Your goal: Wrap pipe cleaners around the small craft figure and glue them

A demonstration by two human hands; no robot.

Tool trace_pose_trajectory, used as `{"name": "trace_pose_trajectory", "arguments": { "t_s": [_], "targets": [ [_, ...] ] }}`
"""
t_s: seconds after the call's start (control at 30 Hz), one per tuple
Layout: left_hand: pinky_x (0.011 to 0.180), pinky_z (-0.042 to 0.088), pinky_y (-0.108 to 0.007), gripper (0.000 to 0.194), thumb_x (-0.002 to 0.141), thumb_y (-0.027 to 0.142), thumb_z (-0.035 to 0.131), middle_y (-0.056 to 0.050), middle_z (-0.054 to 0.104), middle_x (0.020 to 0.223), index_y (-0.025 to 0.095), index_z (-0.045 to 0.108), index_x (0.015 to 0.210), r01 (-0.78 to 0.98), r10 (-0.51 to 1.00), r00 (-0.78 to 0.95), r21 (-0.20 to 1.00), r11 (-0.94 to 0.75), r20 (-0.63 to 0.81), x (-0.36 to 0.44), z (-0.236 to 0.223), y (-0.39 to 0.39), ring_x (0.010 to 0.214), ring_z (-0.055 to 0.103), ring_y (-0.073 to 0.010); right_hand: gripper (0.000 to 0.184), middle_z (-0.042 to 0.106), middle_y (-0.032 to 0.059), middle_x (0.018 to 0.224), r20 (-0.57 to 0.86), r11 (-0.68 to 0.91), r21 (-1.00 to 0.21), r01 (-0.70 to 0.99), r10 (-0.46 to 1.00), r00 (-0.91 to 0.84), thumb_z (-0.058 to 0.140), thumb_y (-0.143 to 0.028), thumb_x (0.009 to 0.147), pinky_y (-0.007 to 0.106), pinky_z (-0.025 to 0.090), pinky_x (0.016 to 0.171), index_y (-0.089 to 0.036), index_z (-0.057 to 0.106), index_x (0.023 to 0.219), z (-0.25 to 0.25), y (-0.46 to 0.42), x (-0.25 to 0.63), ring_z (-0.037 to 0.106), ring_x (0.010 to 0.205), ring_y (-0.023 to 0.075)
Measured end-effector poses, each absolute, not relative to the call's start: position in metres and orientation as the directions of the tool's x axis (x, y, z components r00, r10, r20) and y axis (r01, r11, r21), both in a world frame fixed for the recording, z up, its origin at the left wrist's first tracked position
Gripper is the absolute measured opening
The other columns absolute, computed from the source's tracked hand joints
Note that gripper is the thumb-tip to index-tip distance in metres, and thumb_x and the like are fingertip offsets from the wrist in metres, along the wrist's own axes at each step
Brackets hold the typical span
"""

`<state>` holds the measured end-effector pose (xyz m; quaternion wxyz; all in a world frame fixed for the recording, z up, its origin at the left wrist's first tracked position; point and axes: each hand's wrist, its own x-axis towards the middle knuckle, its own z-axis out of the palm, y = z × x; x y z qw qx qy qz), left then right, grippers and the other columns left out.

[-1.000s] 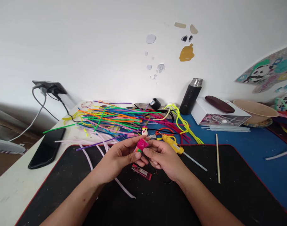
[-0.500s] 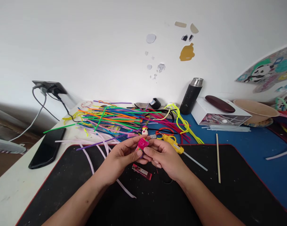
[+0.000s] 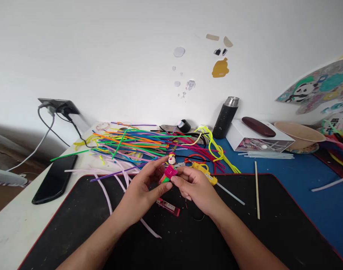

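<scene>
A small fuzzy piece [image 3: 170, 172], magenta on top with green and orange below, looks made of pipe cleaners. My right hand [image 3: 198, 186] pinches its right side between thumb and fingers. Around its left side curls my left hand [image 3: 145, 186], thumb at the lower edge and other fingers partly hidden behind it; the index finger is raised. Just beyond the piece is a small white figure head [image 3: 172, 159] with a red and yellow top. A yellow glue gun [image 3: 203, 170] with a clear glue stick lies beside my right hand. Below the hands, a red lighter [image 3: 168, 207] rests on the black mat [image 3: 188, 247].
Many coloured pipe cleaners [image 3: 134, 142] spread along the back, with orange-handled scissors [image 3: 194, 157] nearby. A black thermos [image 3: 226, 118], a white box [image 3: 258, 138] and a beige bowl [image 3: 298, 132] stand at the wall. A wooden stick [image 3: 257, 191] lies right, a phone [image 3: 55, 179] left.
The piece has tilted and shows more green and orange. My left index finger has lifted and the left grip has loosened. The view has shifted slightly.
</scene>
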<state>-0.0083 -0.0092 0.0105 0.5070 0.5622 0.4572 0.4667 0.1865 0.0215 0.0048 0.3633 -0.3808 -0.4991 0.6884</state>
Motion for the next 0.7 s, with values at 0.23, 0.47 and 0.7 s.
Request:
{"name": "trace_pose_trajectory", "arguments": {
  "t_s": [0.23, 0.47, 0.7],
  "targets": [
    [0.097, 0.051, -0.039, 0.036, 0.096, 0.032, 0.075, -0.007, 0.073, 0.119, 0.032, 0.077, 0.132, 0.188, 0.971, 0.129, 0.957, -0.222, 0.2, -0.007, 0.012, -0.013, 0.11, 0.064, -0.0259, 0.042, 0.045, -0.0101, 0.058, -0.137, -0.154, -0.988, -0.005, 0.892, -0.431, 0.081, -0.059, 0.086, 0.025, 0.025, 0.045, -0.019, 0.069, 0.093, 0.003, 0.023, 0.188, 0.034, 0.045, 0.0077],
    [0.065, 0.055, -0.029, 0.044, 0.088, 0.04, 0.084, -0.003, 0.07, 0.093, 0.024, 0.074, 0.128, -0.139, 0.985, 0.171, 0.989, 0.045, -0.021, -0.004, 0.01, -0.008, 0.076, 0.063, -0.0168, 0.043, 0.043, -0.0089, 0.06, -0.122, -0.123, -0.992, 0.025, 0.903, -0.413, 0.079, -0.061, 0.087, 0.025, 0.023, 0.045, -0.02, 0.068, 0.086, 0.004, 0.021, 0.187, 0.033, 0.047, 0.0085],
    [0.06, 0.057, -0.028, 0.044, 0.082, 0.036, 0.091, -0.001, 0.068, 0.084, 0.021, 0.077, 0.12, -0.243, 0.984, 0.165, 0.964, 0.11, -0.071, -0.006, 0.011, -0.002, 0.065, 0.064, -0.0143, 0.041, 0.041, -0.0091, 0.057, -0.102, -0.085, -0.995, 0.059, 0.904, -0.414, 0.076, -0.061, 0.09, 0.025, 0.023, 0.044, -0.021, 0.066, 0.085, 0.004, 0.023, 0.19, 0.036, 0.046, 0.009]
  ]
}}
